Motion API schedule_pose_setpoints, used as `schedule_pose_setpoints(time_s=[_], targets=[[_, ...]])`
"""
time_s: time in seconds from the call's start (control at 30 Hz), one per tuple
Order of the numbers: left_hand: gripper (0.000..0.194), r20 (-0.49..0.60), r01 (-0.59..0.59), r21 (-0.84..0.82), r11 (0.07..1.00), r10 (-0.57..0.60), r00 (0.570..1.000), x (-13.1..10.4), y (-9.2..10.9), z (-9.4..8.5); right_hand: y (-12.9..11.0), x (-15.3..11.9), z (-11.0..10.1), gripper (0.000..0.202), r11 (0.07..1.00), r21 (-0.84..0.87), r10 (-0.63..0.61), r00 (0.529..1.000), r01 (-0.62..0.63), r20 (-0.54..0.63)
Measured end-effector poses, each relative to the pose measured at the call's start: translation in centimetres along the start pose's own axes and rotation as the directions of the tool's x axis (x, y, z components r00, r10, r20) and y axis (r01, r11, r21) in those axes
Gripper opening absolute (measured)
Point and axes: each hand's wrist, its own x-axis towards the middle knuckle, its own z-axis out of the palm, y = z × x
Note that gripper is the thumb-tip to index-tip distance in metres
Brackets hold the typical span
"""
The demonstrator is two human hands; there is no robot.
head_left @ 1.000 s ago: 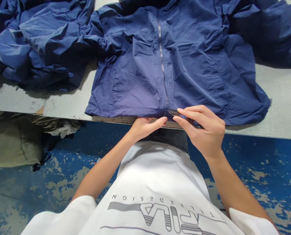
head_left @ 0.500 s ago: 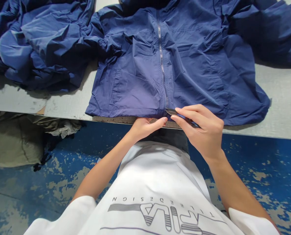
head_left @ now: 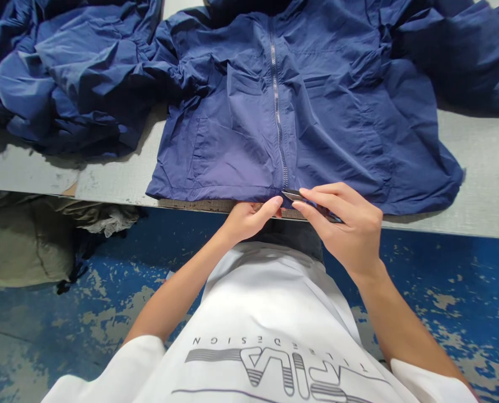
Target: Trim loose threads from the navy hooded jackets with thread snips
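A navy zip-front jacket (head_left: 308, 112) lies flat on the grey table (head_left: 476, 168), its hem at the near edge. My right hand (head_left: 345, 224) holds small metal thread snips (head_left: 293, 195), blades pointing left at the bottom of the zipper (head_left: 279, 129). My left hand (head_left: 249, 217) pinches the jacket's hem just left of the zipper end, fingertip almost touching the snips.
A heap of more navy garments (head_left: 64, 78) lies on the table at the left, and another bunched one (head_left: 471, 50) at the far right. Below the table, olive cloth bundles (head_left: 22, 240) sit on a worn blue floor (head_left: 442, 280).
My left fingertip has lifted slightly up onto the hem near the zipper end. The snips have shifted a little left and down. The jacket has not moved.
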Motion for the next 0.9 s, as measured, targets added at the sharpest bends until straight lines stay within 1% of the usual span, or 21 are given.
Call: schedule_pose_setpoints(time_s=[0.3,0.67,0.9], targets=[[0.041,-0.023,0.004,0.028,1.0,-0.003,1.0,0.03,0.21,0.16,0.13,0.16,-0.32,0.019,0.997,-0.046,-0.057,0.998,0.058,0.016],[0.036,-0.028,-0.015,0.015,1.0,0.015,0.999,-0.1,-0.21,0.31,0.2,0.12,0.33,0.018,0.993,0.076,0.093,0.996,-0.093,-0.003],[0.036,-0.011,0.02,0.051,0.999,-0.019,1.0,-0.11,0.18,0.25,0.23,-0.18,-0.2,0.017,0.996,0.05,0.069,0.998,-0.069,-0.013]])
